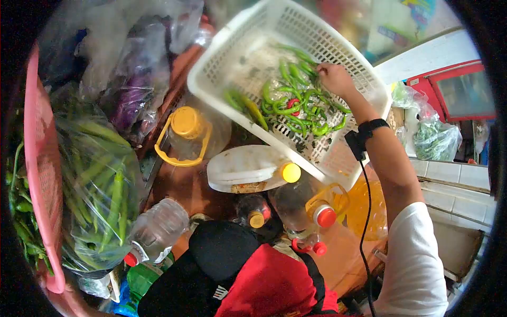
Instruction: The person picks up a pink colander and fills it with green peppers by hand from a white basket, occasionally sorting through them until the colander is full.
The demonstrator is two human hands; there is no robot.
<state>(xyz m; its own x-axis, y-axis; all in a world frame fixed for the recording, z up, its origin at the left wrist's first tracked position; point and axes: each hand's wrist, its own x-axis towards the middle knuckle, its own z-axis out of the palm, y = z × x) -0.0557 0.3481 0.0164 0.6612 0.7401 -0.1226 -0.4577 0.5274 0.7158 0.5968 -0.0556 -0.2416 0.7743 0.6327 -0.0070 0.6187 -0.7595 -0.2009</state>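
My right hand (336, 80) is inside a white plastic basket (232, 53), its fingers pinched at the end of a green chili pepper (298, 54). Curled green chili peppers (290, 105) lie below it on the basket's bottom, with a red one (293, 106) among them and dark bits scattered around. At the lower left, my left hand (58, 300) is partly visible, gripping the end of a pink plastic basket (42, 158) that is seen edge-on. Green peppers (24, 211) show on the far side of its rim. The left fingers are mostly hidden.
A clear bag of long green peppers (100, 185) stands beside the pink basket. Between the baskets are a yellow-capped jug (185, 124), a white bottle (243, 166) and several plastic bottles. A black cord (364, 227) hangs from my right wrist.
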